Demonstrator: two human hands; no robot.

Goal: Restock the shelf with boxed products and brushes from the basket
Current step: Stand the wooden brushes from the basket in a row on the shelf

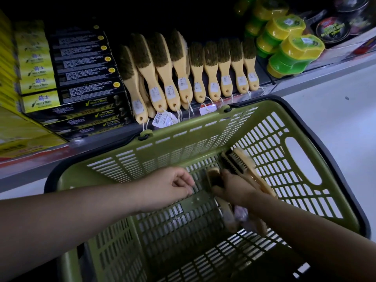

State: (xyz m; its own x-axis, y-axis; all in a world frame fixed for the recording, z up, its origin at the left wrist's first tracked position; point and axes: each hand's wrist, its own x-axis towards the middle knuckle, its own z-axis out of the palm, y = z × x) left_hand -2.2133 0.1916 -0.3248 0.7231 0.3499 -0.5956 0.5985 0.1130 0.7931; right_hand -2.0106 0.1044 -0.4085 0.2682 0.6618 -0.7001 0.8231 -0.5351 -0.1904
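Note:
A green plastic basket (203,137) sits in front of the low shelf (305,76). Inside it, my right hand (230,188) grips a small wooden brush (213,176) near the basket's floor. A larger wooden brush (246,163) leans against the basket's right wall just beyond that hand. More brushes (227,216) lie under my right wrist, partly hidden. My left hand (171,186) hovers inside the basket with fingers loosely curled, holding nothing. On the shelf stand a row of wooden-handled brushes (168,78) and stacked black and yellow boxes (85,78).
Green and yellow round tubs (289,47) are stacked at the shelf's right, with dark round tins (333,29) behind them. Yellow boxes (34,64) fill the shelf's left end. Pale floor (335,110) lies to the right of the basket.

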